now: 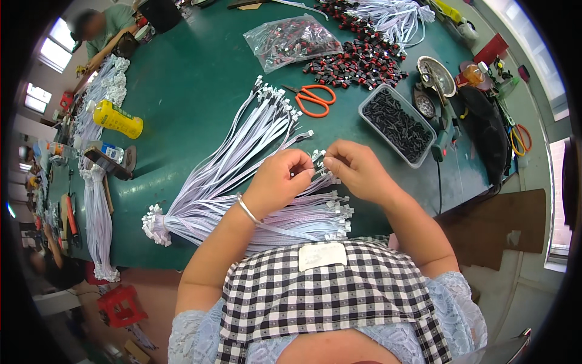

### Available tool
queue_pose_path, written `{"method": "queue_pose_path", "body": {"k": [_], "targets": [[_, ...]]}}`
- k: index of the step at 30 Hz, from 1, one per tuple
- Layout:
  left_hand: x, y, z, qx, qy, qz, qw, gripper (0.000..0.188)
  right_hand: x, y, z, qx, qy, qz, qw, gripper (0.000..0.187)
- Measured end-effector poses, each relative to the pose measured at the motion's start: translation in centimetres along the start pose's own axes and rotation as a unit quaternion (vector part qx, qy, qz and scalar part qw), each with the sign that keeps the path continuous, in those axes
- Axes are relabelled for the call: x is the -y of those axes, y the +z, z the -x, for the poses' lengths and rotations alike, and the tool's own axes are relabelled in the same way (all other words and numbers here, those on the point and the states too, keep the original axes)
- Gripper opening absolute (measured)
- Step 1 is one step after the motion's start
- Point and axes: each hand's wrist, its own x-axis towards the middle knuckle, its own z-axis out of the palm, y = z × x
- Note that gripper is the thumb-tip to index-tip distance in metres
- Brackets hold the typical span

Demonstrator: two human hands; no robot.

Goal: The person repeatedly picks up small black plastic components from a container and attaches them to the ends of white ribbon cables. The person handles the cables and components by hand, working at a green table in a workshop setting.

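Observation:
My left hand (pixel 284 176) and my right hand (pixel 356 168) meet above a fanned bundle of white ribbon cables (pixel 212 182). Fingers of both hands are pinched at the end of one cable, around a small white connector (pixel 317 158). A bit of dark wire shows there, but the exact grip is partly hidden. The cables spread from a gathered end with white plugs (pixel 156 225) at the left. Beyond my hands lie orange-handled scissors (pixel 315 100). Right of them stands a clear plastic box (pixel 418 159) filled with short black tubes (pixel 397 121).
A pile of red and black connectors (pixel 357 64) lies at the back, beside a clear bag (pixel 291 42) of more. A yellow bottle (pixel 118 119) and a phone on a stand (pixel 109 162) are at left. At right are a metal bowl (pixel 436 76) and a green-handled tool (pixel 445 130). Another person (pixel 109 30) sits far left.

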Motion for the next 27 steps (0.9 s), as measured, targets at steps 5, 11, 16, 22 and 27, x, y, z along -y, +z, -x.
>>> {"method": "queue_pose_path", "body": {"k": [5,11,16,22,27], "targets": [[1.1,-0.6,-0.1,0.028,-0.040,0.048,0.998,0.009,-0.4,0.0,-0.3,0.007,0.035,-0.030,0.999,0.017],[0.2,0.0,-0.9,0.024,0.037,-0.037,0.998,0.014,1.1,-0.6,-0.6,0.004,0.027,0.022,0.999,0.016],[-0.4,-0.1,-1.1,-0.048,0.039,-0.071,0.996,0.016,0.8,-0.7,-1.5,-0.029,-0.009,0.101,0.994,0.016],[2.3,-0.3,-4.5,-0.146,0.121,-0.353,0.916,0.015,0.2,-1.7,-3.3,-0.066,-0.084,0.293,0.950,0.023],[2.8,-0.4,-4.4,-0.163,0.126,-0.389,0.898,0.015,0.4,-7.0,-0.5,-0.171,-0.124,0.444,0.871,0.016]]}}
